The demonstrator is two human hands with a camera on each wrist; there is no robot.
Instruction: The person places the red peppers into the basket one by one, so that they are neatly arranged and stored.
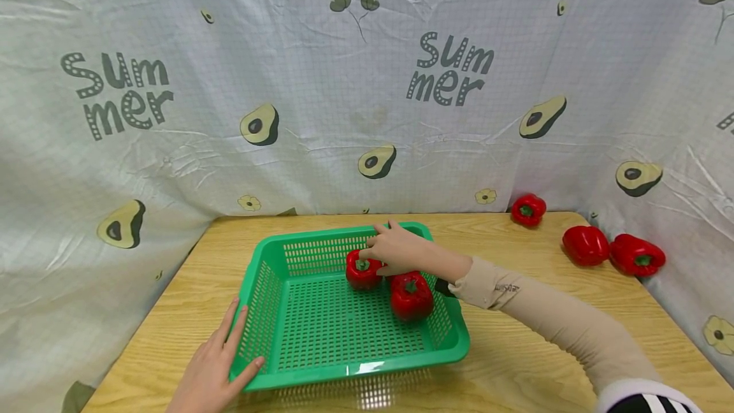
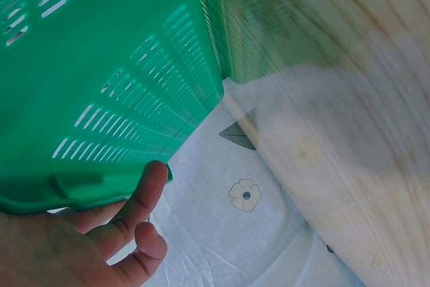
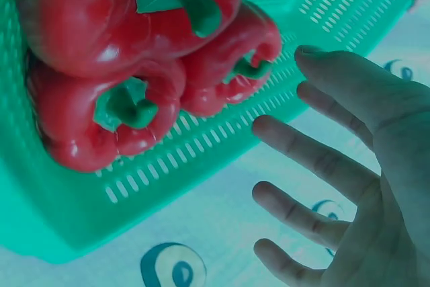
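A green slotted plastic basket (image 1: 350, 371) stands on the table with three red bell peppers in its right part. One bell pepper (image 1: 362, 278) is near the back wall and another bell pepper (image 1: 411, 301) is nearer the front; the third bell pepper (image 3: 101, 142) shows in the right wrist view but is mostly hidden from the head camera. My right hand (image 1: 399, 249) hovers over them, fingers spread and apart from the peppers in the right wrist view. At the basket's left side, my left hand (image 1: 213, 362) touches the rim with extended fingers, thumb near the front corner.
Three more red bell peppers lie outside the basket on the right: one pepper (image 1: 528, 210) at the back edge, a second pepper (image 1: 585, 246) and a third pepper (image 1: 636, 255) side by side near the right edge. A printed cloth (image 1: 321, 164) hangs behind the wooden table (image 1: 499, 349).
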